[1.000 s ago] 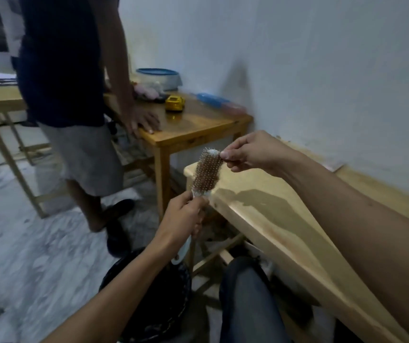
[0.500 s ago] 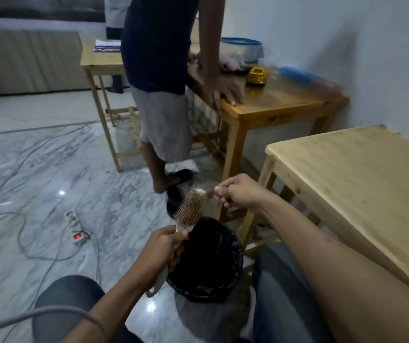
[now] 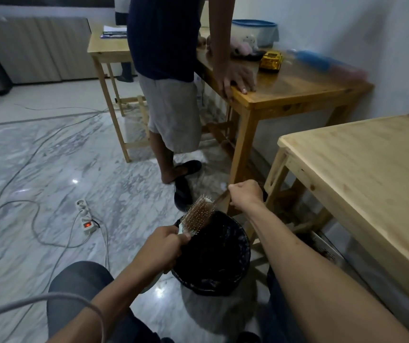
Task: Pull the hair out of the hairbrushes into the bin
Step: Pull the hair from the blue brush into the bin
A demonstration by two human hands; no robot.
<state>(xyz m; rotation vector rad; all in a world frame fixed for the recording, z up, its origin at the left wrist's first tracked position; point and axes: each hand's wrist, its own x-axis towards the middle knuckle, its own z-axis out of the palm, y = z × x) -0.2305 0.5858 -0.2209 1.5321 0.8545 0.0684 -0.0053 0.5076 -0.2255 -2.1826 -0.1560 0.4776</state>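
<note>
Clearly the left hand [image 3: 160, 246] is gripping the hairbrush [image 3: 197, 215] by its handle over the bin [image 3: 244, 246], while the right hand [image 3: 245, 194] is pinching a strand of hair [image 3: 220, 197] closed-fisted. Released this far out, the strand is probably risking the floor [image 3: 50, 169]. 1 bystander's foot [image 3: 182, 191] and a power strip [image 3: 84, 216] are lying near.

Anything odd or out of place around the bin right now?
Nothing spilled or damaged. The bin stands upright; the left hand holds the hairbrush over it while the right hand pulls a strand of hair. One thing to watch: the power strip and loose cables on the floor nearby.
</note>
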